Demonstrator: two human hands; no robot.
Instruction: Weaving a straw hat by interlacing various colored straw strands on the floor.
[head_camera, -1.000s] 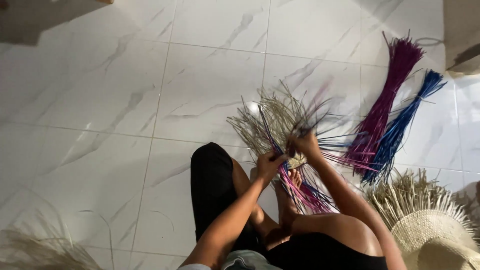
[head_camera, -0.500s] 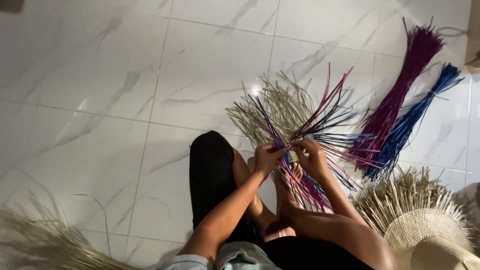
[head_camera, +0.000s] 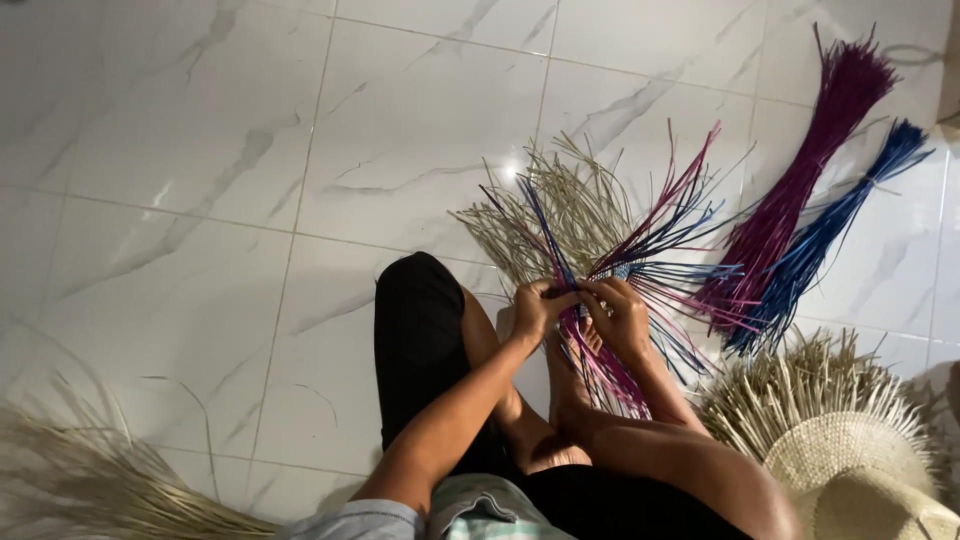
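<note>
I sit on a white tiled floor with a half-woven piece of straw (head_camera: 575, 245) in front of my knees. It mixes pale natural strands with pink and blue ones that fan outward. My left hand (head_camera: 538, 308) and my right hand (head_camera: 618, 312) meet at the centre of the weave, fingers closed on its coloured strands. Pink strands (head_camera: 607, 375) trail back between my legs.
A bundle of magenta straw (head_camera: 800, 190) and a bundle of blue straw (head_camera: 835, 230) lie at the right. A finished pale woven piece with a fringe (head_camera: 850, 450) sits at the lower right. Loose pale straw (head_camera: 90, 480) lies at the lower left.
The view has dropped slightly toward my lap. Pink and blue strands that lay flat now stand up and fan out to the right as my hands work them.
</note>
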